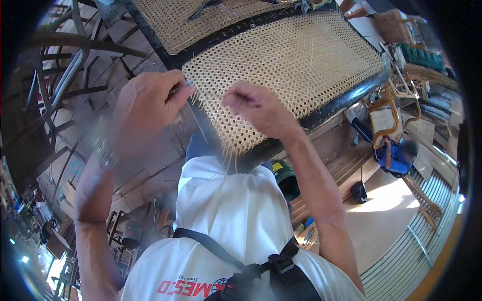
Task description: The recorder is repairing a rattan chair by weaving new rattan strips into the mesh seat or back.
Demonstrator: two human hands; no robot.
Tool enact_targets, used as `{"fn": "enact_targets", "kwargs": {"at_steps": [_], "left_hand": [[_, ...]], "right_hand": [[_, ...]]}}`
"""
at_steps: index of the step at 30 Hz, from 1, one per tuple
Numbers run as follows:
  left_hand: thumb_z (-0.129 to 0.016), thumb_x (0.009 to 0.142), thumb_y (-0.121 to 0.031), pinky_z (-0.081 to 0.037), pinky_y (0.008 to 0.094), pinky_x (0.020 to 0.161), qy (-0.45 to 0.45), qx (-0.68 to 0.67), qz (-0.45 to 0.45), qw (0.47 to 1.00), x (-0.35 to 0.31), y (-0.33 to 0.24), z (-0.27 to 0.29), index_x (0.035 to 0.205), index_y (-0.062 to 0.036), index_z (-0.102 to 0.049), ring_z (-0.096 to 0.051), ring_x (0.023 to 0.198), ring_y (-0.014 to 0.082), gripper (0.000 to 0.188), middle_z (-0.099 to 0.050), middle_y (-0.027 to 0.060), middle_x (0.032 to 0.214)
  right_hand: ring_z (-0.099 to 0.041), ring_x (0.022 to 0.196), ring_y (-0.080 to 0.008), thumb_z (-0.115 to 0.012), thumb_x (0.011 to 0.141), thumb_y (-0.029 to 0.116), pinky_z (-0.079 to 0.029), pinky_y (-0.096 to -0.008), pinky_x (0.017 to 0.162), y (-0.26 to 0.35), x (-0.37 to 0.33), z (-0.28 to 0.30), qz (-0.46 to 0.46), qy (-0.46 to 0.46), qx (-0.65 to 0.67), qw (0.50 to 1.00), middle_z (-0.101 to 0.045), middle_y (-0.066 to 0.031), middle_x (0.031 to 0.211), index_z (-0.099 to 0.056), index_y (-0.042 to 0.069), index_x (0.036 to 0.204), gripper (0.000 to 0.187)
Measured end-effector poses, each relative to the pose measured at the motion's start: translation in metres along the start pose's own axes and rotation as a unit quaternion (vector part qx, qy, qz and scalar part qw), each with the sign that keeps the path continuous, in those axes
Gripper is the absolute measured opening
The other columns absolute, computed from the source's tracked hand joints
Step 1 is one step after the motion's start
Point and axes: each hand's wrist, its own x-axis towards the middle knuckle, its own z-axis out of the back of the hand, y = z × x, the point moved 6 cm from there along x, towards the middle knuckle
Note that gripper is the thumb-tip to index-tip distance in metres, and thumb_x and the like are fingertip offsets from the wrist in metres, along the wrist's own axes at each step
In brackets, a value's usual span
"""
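Observation:
A woven cane panel [306,60] lies in front of me, set in a black frame [346,105]. Loose cane strands [231,158] stick out along its near left edge. My left hand [148,105] is just past that left edge, thumb and fingers pinched together. A small pale bit shows at the fingertips, too small to name. Over the weave near the same edge is my right hand [263,110], its fingers curled inward. Whether a strand is between them is hidden. Both hands are slightly blurred.
Dark tools [203,9] rest on a second cane section at the top. Dark wooden chair frames [83,45] are stacked at the left. A dark green container [285,178] is close to my right leg. A person in blue [399,158] is by a curved wooden chair [389,118] at the right.

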Motion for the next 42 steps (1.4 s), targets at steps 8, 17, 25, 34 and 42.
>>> {"fn": "enact_targets", "kwargs": {"at_steps": [8,17,25,34,42], "left_hand": [[-0.053,0.099,-0.025,-0.051,0.0484,0.067,0.169,-0.135,0.032,0.976,0.018,0.027,-0.116,0.105,-0.0008,-0.057,-0.069,0.076,0.0334,0.025,-0.068,0.0195,0.082],[-0.051,0.099,-0.018,-0.052,0.0288,0.053,0.406,-0.402,0.182,0.800,0.022,-0.020,-0.165,0.098,0.0050,-0.059,-0.066,0.059,0.0146,0.025,-0.068,0.0098,0.071],[-0.057,0.094,-0.019,-0.050,0.0293,0.049,0.469,-0.361,0.125,0.796,0.052,-0.022,-0.165,0.088,0.0007,-0.062,-0.065,0.055,0.0139,0.022,-0.070,0.0113,0.068],[-0.054,0.095,-0.018,-0.050,0.0298,0.047,0.446,-0.285,0.129,0.839,0.055,-0.038,-0.174,0.086,0.0006,-0.063,-0.064,0.051,0.0144,0.022,-0.070,0.0104,0.067],[-0.049,0.103,-0.026,-0.049,0.0293,0.043,0.416,-0.322,0.169,0.834,0.048,-0.030,-0.175,0.086,0.0004,-0.062,-0.063,0.050,0.0150,0.034,-0.067,0.0086,0.067]], "right_hand": [[-0.059,0.068,-0.0128,-0.066,0.090,0.017,-0.047,-0.0289,0.064,-0.006,-0.034,0.068,-0.127,-0.071,-0.332,0.932,-0.063,-0.0093,0.072,-0.070,0.000,0.089,0.017],[-0.065,0.066,-0.0279,-0.071,0.079,0.023,-0.051,-0.0390,0.064,-0.027,-0.024,0.073,-0.120,-0.089,-0.419,0.896,-0.068,-0.0179,0.075,-0.070,-0.001,0.081,0.024],[-0.066,0.065,-0.0258,-0.070,0.077,0.018,-0.052,-0.0363,0.064,-0.009,-0.032,0.073,-0.080,-0.150,-0.389,0.905,-0.067,-0.0167,0.073,-0.071,0.000,0.080,0.019],[-0.067,0.068,-0.0279,-0.069,0.077,0.018,-0.052,-0.0373,0.065,-0.024,-0.028,0.077,-0.094,-0.126,-0.401,0.902,-0.067,-0.0172,0.075,-0.070,0.000,0.080,0.018],[-0.065,0.080,-0.0335,-0.072,0.079,0.018,-0.051,-0.0420,0.072,-0.021,-0.032,0.050,-0.050,-0.116,-0.426,0.896,-0.065,-0.0156,0.084,-0.070,0.002,0.083,0.016]]}}
